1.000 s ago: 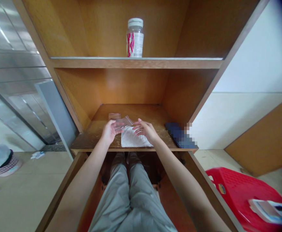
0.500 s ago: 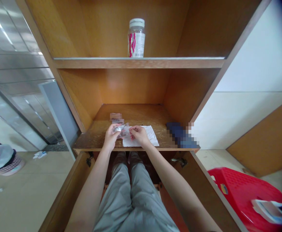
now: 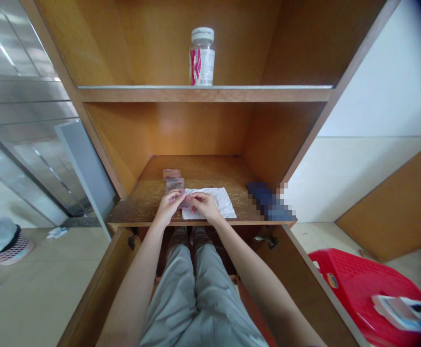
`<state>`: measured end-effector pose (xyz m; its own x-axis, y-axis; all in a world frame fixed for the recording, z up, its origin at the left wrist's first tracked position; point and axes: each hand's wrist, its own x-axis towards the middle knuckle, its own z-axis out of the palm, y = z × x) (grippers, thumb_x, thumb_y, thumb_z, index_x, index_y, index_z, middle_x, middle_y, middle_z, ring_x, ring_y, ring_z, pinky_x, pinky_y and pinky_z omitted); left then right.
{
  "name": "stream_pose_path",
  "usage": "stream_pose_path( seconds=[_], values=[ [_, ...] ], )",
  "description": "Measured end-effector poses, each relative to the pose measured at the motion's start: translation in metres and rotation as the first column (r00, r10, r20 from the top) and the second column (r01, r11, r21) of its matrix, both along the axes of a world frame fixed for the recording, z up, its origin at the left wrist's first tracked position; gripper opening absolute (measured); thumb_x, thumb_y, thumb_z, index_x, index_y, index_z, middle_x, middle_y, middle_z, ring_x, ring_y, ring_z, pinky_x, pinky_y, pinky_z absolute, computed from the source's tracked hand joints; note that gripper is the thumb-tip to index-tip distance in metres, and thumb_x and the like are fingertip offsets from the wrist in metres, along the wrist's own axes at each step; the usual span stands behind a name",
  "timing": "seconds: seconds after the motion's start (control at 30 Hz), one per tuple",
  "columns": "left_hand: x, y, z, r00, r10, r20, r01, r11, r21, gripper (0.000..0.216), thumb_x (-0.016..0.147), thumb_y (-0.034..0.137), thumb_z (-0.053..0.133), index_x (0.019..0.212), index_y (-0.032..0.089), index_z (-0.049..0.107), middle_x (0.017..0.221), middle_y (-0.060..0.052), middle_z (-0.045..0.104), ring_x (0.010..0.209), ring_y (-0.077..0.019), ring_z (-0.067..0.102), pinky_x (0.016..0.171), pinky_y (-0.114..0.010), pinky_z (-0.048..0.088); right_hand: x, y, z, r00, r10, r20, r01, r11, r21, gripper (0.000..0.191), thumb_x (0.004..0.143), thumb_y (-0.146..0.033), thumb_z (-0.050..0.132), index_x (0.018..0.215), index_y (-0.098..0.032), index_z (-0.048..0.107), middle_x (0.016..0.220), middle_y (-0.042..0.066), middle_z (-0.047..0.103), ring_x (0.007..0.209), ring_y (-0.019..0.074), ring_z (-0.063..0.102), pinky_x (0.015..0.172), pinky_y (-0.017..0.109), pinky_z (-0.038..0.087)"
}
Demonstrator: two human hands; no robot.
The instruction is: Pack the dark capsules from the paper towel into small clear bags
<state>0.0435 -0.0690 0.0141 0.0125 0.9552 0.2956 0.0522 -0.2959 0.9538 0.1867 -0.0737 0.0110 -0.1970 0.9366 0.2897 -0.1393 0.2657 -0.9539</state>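
My left hand (image 3: 168, 205) and my right hand (image 3: 203, 205) are close together over the lower cabinet shelf, fingertips nearly touching. Between them, a small clear plastic bag (image 3: 186, 205) is pinched by the fingers of both; its contents are too small to make out. Just behind my left hand, more small clear bags (image 3: 174, 184) with pinkish edges lie partly overlapping on the wood. A crumpled white sheet (image 3: 226, 202), of paper or thin plastic, lies flat under and beside my right hand.
A white-capped bottle (image 3: 202, 58) stands on the upper shelf (image 3: 206, 94). A dark blurred-out item (image 3: 264, 197) lies at the shelf's right. Cabinet doors hang open on both sides of my legs. A red plastic basket (image 3: 369, 284) is at right, a bin (image 3: 13, 248) at left.
My hands have drawn closer together at the bag, the right moving slightly left. The shiny part that showed in my left hand is no longer visible. The view has shifted slightly.
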Motion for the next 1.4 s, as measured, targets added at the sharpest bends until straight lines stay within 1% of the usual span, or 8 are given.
stream_pose_path(
  seconds=[0.27, 0.47, 0.63, 0.87, 1.0, 1.1, 1.23, 1.4],
  values=[
    [-0.001, 0.0, 0.0, 0.999, -0.006, -0.054, 0.006, 1.0, 0.011, 0.013, 0.069, 0.029, 0.059, 0.066, 0.016, 0.062, 0.104, -0.008, 0.058, 0.098, -0.0202, 0.055, 0.082, -0.029, 0.043, 0.002, 0.002, -0.006, 0.998, 0.056, -0.017, -0.055, 0.998, 0.019, 0.02, 0.066, -0.04, 0.061, 0.072, -0.021, 0.062, 0.056, -0.003, 0.056, 0.046, 0.0099, 0.049, 0.048, 0.023, 0.043],
    [-0.002, -0.001, 0.0, 0.994, -0.021, -0.112, 0.03, 0.996, 0.084, 0.01, 0.069, 0.024, 0.057, 0.065, 0.016, 0.06, 0.105, -0.008, 0.056, 0.1, -0.0201, 0.053, 0.083, -0.03, 0.042, 0.0, 0.003, -0.01, 0.998, 0.041, 0.046, -0.044, 0.997, 0.056, 0.016, 0.069, -0.035, 0.058, 0.074, -0.02, 0.058, 0.054, -0.004, 0.053, 0.043, 0.0088, 0.045, 0.043, 0.021, 0.038],
    [-0.003, 0.0, -0.002, 0.989, -0.027, -0.147, 0.049, 0.988, 0.148, 0.004, 0.065, 0.018, 0.058, 0.063, 0.015, 0.058, 0.104, -0.009, 0.055, 0.101, -0.0203, 0.052, 0.087, -0.032, 0.038, -0.002, 0.003, -0.011, 0.975, -0.116, 0.189, 0.079, 0.977, 0.196, 0.013, 0.072, -0.03, 0.052, 0.07, -0.019, 0.057, 0.056, -0.003, 0.053, 0.046, 0.0096, 0.046, 0.047, 0.022, 0.038],
    [-0.002, 0.002, -0.004, 0.987, 0.018, -0.157, 0.014, 0.979, 0.203, 0.006, 0.063, 0.015, 0.056, 0.057, 0.015, 0.054, 0.1, -0.008, 0.056, 0.1, -0.0206, 0.052, 0.087, -0.034, 0.037, -0.008, -0.007, -0.004, 0.849, -0.392, 0.354, 0.183, 0.847, 0.498, 0.01, 0.073, -0.023, 0.048, 0.067, -0.017, 0.054, 0.063, 0.001, 0.054, 0.059, 0.0117, 0.049, 0.057, 0.023, 0.038],
    [-0.003, -0.001, -0.003, 0.99, 0.076, -0.123, -0.05, 0.978, 0.201, 0.008, 0.062, 0.014, 0.055, 0.055, 0.015, 0.052, 0.098, -0.007, 0.058, 0.098, -0.02, 0.053, 0.085, -0.032, 0.038, -0.006, -0.007, 0.003, 0.76, -0.542, 0.358, 0.317, 0.79, 0.525, 0.008, 0.072, -0.02, 0.046, 0.066, -0.017, 0.052, 0.063, 0.001, 0.054, 0.059, 0.0121, 0.048, 0.057, 0.023, 0.037],
    [-0.003, -0.002, -0.001, 0.994, 0.065, -0.083, -0.05, 0.984, 0.171, 0.006, 0.063, 0.015, 0.055, 0.057, 0.015, 0.054, 0.1, -0.007, 0.058, 0.099, -0.0201, 0.052, 0.084, -0.032, 0.038, 0.002, -0.005, 0.011, 0.698, -0.586, 0.411, 0.366, 0.786, 0.498, 0.007, 0.07, -0.019, 0.048, 0.065, -0.018, 0.052, 0.062, 0.001, 0.054, 0.058, 0.013, 0.049, 0.057, 0.024, 0.037],
    [-0.003, -0.002, 0.0, 0.997, 0.052, -0.063, -0.04, 0.984, 0.174, 0.005, 0.065, 0.017, 0.057, 0.061, 0.015, 0.056, 0.1, -0.007, 0.057, 0.099, -0.0197, 0.052, 0.086, -0.032, 0.037, 0.011, -0.005, 0.024, 0.669, -0.562, 0.487, 0.309, 0.806, 0.505, 0.007, 0.069, -0.017, 0.048, 0.073, -0.018, 0.055, 0.071, 0.003, 0.057, 0.062, 0.0142, 0.052, 0.06, 0.025, 0.039],
    [-0.002, -0.001, 0.001, 0.997, 0.053, -0.06, -0.042, 0.983, 0.177, 0.004, 0.063, 0.016, 0.058, 0.06, 0.015, 0.057, 0.098, -0.006, 0.058, 0.1, -0.0191, 0.052, 0.09, -0.032, 0.034, 0.012, -0.008, 0.036, 0.637, -0.462, 0.617, 0.026, 0.813, 0.582, 0.027, 0.071, -0.007, 0.044, 0.086, -0.019, 0.062, 0.094, 0.007, 0.062, 0.081, 0.0167, 0.057, 0.071, 0.026, 0.043]
  ],
)
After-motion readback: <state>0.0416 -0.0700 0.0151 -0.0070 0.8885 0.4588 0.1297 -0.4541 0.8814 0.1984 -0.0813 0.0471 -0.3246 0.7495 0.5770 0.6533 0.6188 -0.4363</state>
